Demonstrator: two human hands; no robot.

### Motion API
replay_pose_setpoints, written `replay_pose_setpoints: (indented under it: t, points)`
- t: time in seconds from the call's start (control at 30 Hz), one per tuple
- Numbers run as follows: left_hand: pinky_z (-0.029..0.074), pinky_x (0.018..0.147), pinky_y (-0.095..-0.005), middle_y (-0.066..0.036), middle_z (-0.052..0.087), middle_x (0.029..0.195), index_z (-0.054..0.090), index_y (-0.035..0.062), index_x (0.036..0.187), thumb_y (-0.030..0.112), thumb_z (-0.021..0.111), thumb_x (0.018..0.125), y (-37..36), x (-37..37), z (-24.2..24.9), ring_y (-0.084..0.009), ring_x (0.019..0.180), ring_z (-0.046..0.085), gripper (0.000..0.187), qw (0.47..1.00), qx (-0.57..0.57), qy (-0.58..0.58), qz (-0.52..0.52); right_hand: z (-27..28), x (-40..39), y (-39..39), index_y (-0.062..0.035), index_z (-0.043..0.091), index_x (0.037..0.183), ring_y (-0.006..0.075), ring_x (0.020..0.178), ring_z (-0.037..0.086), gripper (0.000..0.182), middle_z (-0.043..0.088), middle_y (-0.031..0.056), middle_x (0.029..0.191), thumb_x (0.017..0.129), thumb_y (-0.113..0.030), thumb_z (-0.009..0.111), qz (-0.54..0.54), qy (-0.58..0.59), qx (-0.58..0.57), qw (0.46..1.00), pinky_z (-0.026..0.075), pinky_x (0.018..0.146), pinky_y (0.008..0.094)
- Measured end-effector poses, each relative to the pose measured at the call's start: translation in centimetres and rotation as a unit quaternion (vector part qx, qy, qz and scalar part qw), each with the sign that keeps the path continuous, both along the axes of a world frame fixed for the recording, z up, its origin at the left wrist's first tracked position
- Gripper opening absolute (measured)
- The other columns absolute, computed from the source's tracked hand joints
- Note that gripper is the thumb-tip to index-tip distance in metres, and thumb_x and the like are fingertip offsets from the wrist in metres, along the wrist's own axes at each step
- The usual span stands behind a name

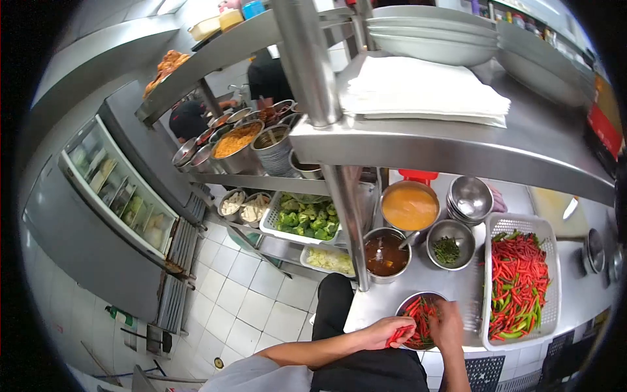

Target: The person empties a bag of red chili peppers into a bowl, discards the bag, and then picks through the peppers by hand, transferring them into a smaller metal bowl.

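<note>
My left hand is curled around a few red chili peppers at the left rim of a metal bowl. More red chilies lie inside this bowl, with some green among them. Over the bowl's right side is my right hand, its fingers bent down and together; whatever is between them is hidden. To the right stands a white perforated basket heaped with red and green chilies. A small metal bowl of chopped green stems or herbs sits behind my hands.
Pots of orange liquid and dark brown sauce stand at the back left of the steel counter. A shelf post rises beside them. Overhead, a steel shelf carries napkins and plates. Broccoli fills a basket to the left.
</note>
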State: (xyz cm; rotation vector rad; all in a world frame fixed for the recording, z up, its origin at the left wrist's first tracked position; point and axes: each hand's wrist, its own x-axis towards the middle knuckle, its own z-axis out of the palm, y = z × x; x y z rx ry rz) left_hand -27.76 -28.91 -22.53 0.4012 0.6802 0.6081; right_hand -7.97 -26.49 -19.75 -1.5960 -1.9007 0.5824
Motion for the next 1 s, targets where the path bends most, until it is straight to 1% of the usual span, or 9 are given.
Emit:
replay_pose_setpoints:
  t: [0.07, 0.17, 0.3, 0.43, 0.67, 0.7, 0.73, 0.8, 1.0]
  points:
    - [0.034, 0.049, -0.0236, -0.001, 0.051, 0.078, 0.056, 0.0051, 0.097, 0.039, 0.04, 0.106, 0.0, -0.1, -0.3, -0.009, 0.058, 0.043, 0.039, 1.0, -0.007, -0.013, -0.02, -2.2, -0.2, 0.1, -0.0061, 0.066, 0.107, 0.04, 0.099, 0.062, 0.035, 0.058, 0.0182, 0.108, 0.072, -0.009, 0.075, 0.13, -0.047, -0.022, 0.99, 0.052, 0.083, 0.0467]
    - [0.037, 0.05, -0.0231, -0.002, 0.055, 0.083, 0.057, 0.006, 0.098, 0.037, 0.042, 0.106, -0.1, -0.6, -0.3, -0.0094, 0.062, 0.05, 0.035, 0.998, -0.019, -0.032, -0.04, -3.5, -1.6, -0.5, -0.0109, 0.069, 0.103, 0.0371, 0.097, 0.064, 0.029, 0.06, 0.0174, 0.098, 0.075, -0.019, 0.074, 0.116, -0.08, -0.053, 0.989, 0.053, 0.079, 0.0476]
    - [0.038, 0.049, -0.0237, -0.002, 0.056, 0.083, 0.057, 0.0075, 0.099, 0.033, 0.043, 0.106, -0.4, -1.0, 0.1, -0.0097, 0.064, 0.051, 0.03, 0.998, 0.027, 0.002, -0.062, -4.8, -1.5, 0.3, -0.0112, 0.071, 0.09, 0.0381, 0.082, 0.066, 0.012, 0.061, 0.016, 0.095, 0.078, -0.013, 0.069, 0.108, -0.078, -0.054, 0.99, 0.055, 0.072, 0.0475]
    - [0.037, 0.049, -0.0251, -0.001, 0.051, 0.078, 0.051, 0.0096, 0.089, 0.031, 0.043, 0.106, -0.4, -1.2, 0.2, -0.0113, 0.065, 0.05, 0.029, 0.999, -0.004, 0.014, -0.051, -4.3, -1.0, 0.5, -0.0093, 0.068, 0.085, 0.0363, 0.082, 0.065, 0.009, 0.061, 0.0148, 0.092, 0.078, -0.012, 0.07, 0.119, -0.081, -0.064, 0.988, 0.054, 0.072, 0.0468]
    - [0.029, 0.045, -0.0222, 0.003, 0.042, 0.071, 0.044, 0.0123, 0.081, 0.032, 0.048, 0.105, -0.1, -1.0, -0.4, -0.008, 0.057, 0.039, 0.031, 1.0, -0.006, 0.021, 0.015, -2.2, -1.1, 0.8, -0.0044, 0.064, 0.086, 0.0388, 0.079, 0.063, 0.006, 0.059, 0.0178, 0.087, 0.08, -0.005, 0.066, 0.054, 0.1, 0.013, 0.993, 0.052, 0.069, 0.0471]
    - [0.03, 0.045, -0.0222, 0.003, 0.043, 0.07, 0.046, 0.0127, 0.082, 0.032, 0.05, 0.104, 0.1, -1.1, -0.3, -0.0072, 0.056, 0.039, 0.03, 0.999, -0.014, 0.029, 0.03, -2.4, -0.9, 1.1, -0.0023, 0.06, 0.084, 0.0349, 0.071, 0.063, 0.006, 0.059, 0.0165, 0.081, 0.082, -0.002, 0.066, 0.043, 0.141, 0.009, 0.989, 0.051, 0.065, 0.0439]
    - [0.03, 0.045, -0.0222, 0.003, 0.043, 0.07, 0.047, 0.0132, 0.082, 0.033, 0.052, 0.104, 0.0, -1.1, -0.2, -0.0064, 0.055, 0.039, 0.029, 0.998, -0.025, 0.037, 0.044, -3.6, -0.7, 1.2, -0.0017, 0.057, 0.085, 0.0242, 0.065, 0.063, 0.007, 0.061, 0.0115, 0.077, 0.088, -0.003, 0.063, 0.028, 0.246, -0.064, 0.967, 0.05, 0.061, 0.0369]
    - [0.03, 0.045, -0.0215, 0.003, 0.045, 0.072, 0.049, 0.0125, 0.089, 0.032, 0.051, 0.104, 0.2, -1.2, -0.2, -0.0061, 0.056, 0.04, 0.025, 0.997, -0.022, 0.05, 0.054, -3.4, 0.1, 1.7, -0.0025, 0.054, 0.091, 0.0134, 0.063, 0.062, 0.007, 0.061, 0.0063, 0.077, 0.096, -0.006, 0.058, 0.02, 0.41, -0.189, 0.892, 0.05, 0.057, 0.0285]
    - [0.031, 0.045, -0.0212, 0.001, 0.047, 0.073, 0.052, 0.0086, 0.092, 0.032, 0.043, 0.106, 0.2, -0.9, 0.5, -0.0078, 0.056, 0.041, 0.029, 0.988, 0.072, 0.14, -0.006, -2.9, 1.5, 2.0, -0.0037, 0.048, 0.098, 0.0103, 0.063, 0.061, 0.007, 0.059, 0.0029, 0.076, 0.099, -0.007, 0.054, -0.002, 0.463, -0.233, 0.855, 0.051, 0.054, 0.0237]
